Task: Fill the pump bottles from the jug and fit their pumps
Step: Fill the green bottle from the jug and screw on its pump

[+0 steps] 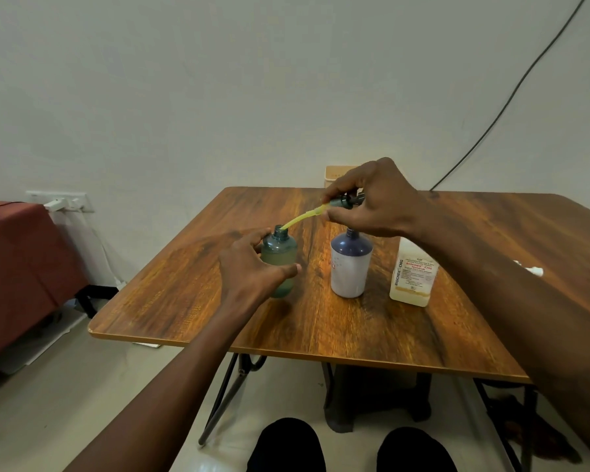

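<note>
A translucent green pump bottle (280, 255) stands upright on the wooden table (321, 321), its neck uncapped. My left hand (252, 270) wraps around its left side. My right hand (375, 199) holds a dark pump head (346, 200) tilted above the table, and the pump's yellow dip tube (302, 218) slants down with its tip at the green bottle's mouth. A white bottle with a dark blue top (351, 264) stands uncapped to the right. Further right stands the pale jug (413, 277) with a red-lettered label, partly behind my right forearm.
A small white object (530, 269) lies on the table to the right. A tan box (338, 177) stands behind the table's far edge. A dark red seat (21, 264) is at the left, and a black cable (511, 97) runs down the wall.
</note>
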The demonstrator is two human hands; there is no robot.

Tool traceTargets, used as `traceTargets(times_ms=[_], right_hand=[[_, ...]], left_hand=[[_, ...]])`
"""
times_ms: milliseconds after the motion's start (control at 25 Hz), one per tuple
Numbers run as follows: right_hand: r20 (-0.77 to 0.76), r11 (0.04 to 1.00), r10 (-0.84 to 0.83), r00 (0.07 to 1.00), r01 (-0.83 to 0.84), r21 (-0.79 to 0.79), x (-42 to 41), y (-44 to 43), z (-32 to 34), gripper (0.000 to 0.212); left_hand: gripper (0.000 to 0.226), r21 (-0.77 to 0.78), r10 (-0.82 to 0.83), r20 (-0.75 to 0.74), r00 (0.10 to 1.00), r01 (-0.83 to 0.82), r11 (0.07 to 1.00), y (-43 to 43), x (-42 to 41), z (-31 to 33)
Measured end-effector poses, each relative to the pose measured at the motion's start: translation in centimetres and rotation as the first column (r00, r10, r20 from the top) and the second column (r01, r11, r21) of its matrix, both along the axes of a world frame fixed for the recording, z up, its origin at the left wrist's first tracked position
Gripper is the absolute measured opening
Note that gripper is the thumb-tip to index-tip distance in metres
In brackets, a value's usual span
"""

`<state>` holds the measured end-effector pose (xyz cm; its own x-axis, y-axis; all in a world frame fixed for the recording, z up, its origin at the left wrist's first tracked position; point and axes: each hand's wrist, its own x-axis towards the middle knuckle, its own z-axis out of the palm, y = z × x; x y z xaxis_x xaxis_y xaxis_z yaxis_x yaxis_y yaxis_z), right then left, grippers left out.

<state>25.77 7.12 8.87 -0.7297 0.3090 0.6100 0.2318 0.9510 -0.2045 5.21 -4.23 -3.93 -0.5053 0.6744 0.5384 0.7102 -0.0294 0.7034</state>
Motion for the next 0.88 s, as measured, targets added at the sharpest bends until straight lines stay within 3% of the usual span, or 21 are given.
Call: traceTargets(times_ms=[160,240,560,800,880], right_hand=[[0.257,0.999,0.04,0.966,-0.036,-0.018,-0.4,0.7,1.6,0.029],[0.291,0.998,0.061,0.955,-0.054,-0.035,-1.3,0.6,1.3,0.038],[-0.028,0.914,0.145,0.989,-0.145,-0.379,-2.7,0.7,-0.5,0.088],[-0.127,0.692,0.243,0.962,-0.263,-0.673,-2.2,0.7,-1.6,0.08],[-0.19,0.656,0.187,0.964,-0.267,-0.706,-2.5,0.4,-1.8,0.081]], left_hand=[[0.089,-0.008,-0.072,-0.056,0.996,0.071,0.997,-0.1,0.4,0.3],[0.089,0.005,-0.114,-0.054,0.992,0.114,0.993,0.1,1.1,0.7],[0.085,0.07,-0.176,-0.007,0.984,0.176,0.982,0.5,3.0,2.5],[0.085,0.105,-0.169,0.012,0.986,0.167,0.98,0.2,3.3,3.9],[0.085,0.119,-0.138,0.021,0.99,0.134,0.984,0.3,3.4,4.1]])
